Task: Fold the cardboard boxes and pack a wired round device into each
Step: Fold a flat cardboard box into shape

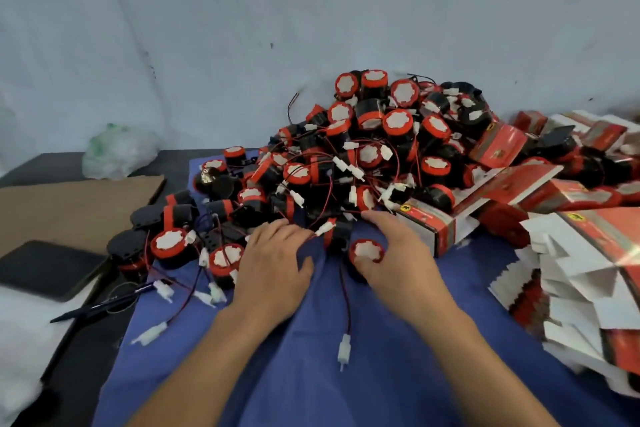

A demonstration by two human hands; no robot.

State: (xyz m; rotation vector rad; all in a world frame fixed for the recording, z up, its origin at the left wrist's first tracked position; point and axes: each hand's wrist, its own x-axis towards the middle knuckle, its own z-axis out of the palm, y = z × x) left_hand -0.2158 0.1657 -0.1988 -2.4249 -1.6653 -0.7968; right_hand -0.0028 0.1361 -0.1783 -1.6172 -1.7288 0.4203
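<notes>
Mostly blue cloth (398, 374) over the desk (83, 367), centre to bottom. Heap of wired round devices (367, 149) mid-frame, leads tangled. Boxes (588, 270), flat and folded, stacked right, within reach for packing. Right hand (398, 253) curls its fingers round one device (366, 251) at the heap's near edge, likely drawing it free. Left hand (273, 263) lies flat, fingers relaxed, seemingly steadying neighbours.
</notes>
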